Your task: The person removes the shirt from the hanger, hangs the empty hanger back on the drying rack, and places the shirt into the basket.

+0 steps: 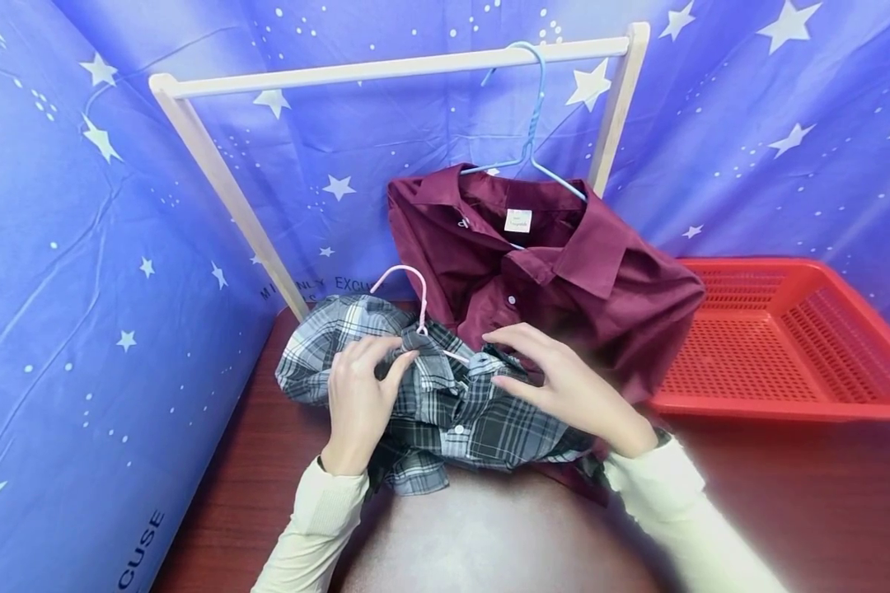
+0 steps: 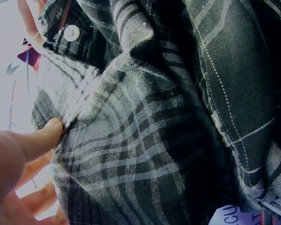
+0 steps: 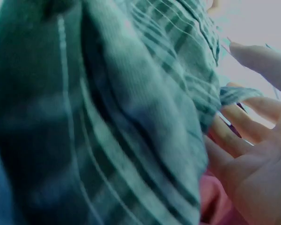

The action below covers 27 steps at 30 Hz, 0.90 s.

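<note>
A grey, black and white plaid shirt (image 1: pixel 504 432) is bunched up above the table, with a pink hanger (image 1: pixel 424 290) inside it. The hanger's hook rises out of the collar. On the left side of the collar, my left hand (image 1: pixel 358 395) pinches the cloth between thumb and fingers. The left wrist view shows the thumb (image 2: pixel 49 133) pressed on the plaid fabric near a white button (image 2: pixel 71 32). My right hand (image 1: pixel 574 383) is at the collar's other side, thumb spread away from the fingers. In the right wrist view those extended fingers (image 3: pixel 243 119) reach behind the cloth.
A maroon shirt (image 1: pixel 626 329) hangs behind on a blue hanger (image 1: pixel 532 123), hooked over the rail of a wooden rack (image 1: pixel 386 70). To the right, a red plastic basket (image 1: pixel 779 408) stands on the dark red table (image 1: pixel 808 494). Blue star-patterned curtain (image 1: pixel 156 247) surrounds the table.
</note>
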Available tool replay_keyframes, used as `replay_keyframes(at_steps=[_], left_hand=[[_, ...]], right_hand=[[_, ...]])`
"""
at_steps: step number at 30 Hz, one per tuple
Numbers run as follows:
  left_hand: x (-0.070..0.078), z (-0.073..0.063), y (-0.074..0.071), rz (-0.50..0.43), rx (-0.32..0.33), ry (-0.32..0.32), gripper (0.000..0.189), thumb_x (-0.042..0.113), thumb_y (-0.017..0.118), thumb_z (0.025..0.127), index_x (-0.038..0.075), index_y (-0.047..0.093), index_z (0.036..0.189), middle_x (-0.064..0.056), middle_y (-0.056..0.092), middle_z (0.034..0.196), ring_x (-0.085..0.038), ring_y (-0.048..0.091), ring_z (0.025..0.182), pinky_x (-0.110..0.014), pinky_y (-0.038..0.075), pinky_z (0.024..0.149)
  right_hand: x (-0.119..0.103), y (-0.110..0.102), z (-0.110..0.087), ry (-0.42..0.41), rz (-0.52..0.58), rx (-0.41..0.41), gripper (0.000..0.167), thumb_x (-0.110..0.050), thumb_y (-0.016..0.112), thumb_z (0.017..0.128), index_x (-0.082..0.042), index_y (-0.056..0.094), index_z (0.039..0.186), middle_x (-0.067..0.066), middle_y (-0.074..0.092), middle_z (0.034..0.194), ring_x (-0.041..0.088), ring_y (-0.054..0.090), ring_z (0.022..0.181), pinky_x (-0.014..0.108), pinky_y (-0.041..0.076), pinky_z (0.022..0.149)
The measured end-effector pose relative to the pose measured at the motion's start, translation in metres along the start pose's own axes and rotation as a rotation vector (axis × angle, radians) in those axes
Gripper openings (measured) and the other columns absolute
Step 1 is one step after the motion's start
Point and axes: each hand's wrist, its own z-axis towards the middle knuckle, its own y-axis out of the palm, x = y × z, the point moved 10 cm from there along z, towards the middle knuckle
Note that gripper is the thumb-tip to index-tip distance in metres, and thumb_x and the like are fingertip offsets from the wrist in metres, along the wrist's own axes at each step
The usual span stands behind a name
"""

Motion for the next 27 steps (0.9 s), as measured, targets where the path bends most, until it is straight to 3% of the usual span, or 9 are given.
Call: replay_keyframes(at_steps=[6,12,27], left_hand=[[0.0,0.0,0.001,-0.004,0.006,-0.004,0.02,0.027,0.078,0.084,0.013,0.076,0.097,-0.002,0.073,0.09,-0.026,0.064,0.081,-0.042,0.044,0.074],[0.0,0.0,0.002,-0.001,0.011,-0.001,0.021,0.028,0.079,0.084,0.012,0.077,0.097,-0.002,0.073,0.089,-0.025,0.064,0.081,-0.041,0.043,0.072],[-0.006,0.001,-0.004,-0.014,0.03,-0.022,0.022,0.028,0.08,0.083,0.011,0.077,0.097,-0.005,0.074,0.091,-0.027,0.065,0.086,-0.045,0.045,0.078]], right_hand=[[0.0,0.012,0.003,-0.02,0.012,-0.04,0.035,-0.021,0.07,0.093,-0.015,0.064,0.127,-0.007,0.062,0.125,0.006,0.057,0.117,0.025,0.044,0.103],[0.001,0.017,-0.001,-0.036,0.008,-0.052,0.026,-0.019,0.069,0.093,-0.016,0.067,0.12,-0.008,0.064,0.117,0.005,0.06,0.109,0.023,0.046,0.098],[0.007,0.015,-0.013,-0.02,-0.025,-0.09,0.026,-0.02,0.067,0.095,-0.019,0.068,0.121,-0.012,0.064,0.113,0.001,0.06,0.104,0.024,0.049,0.093]])
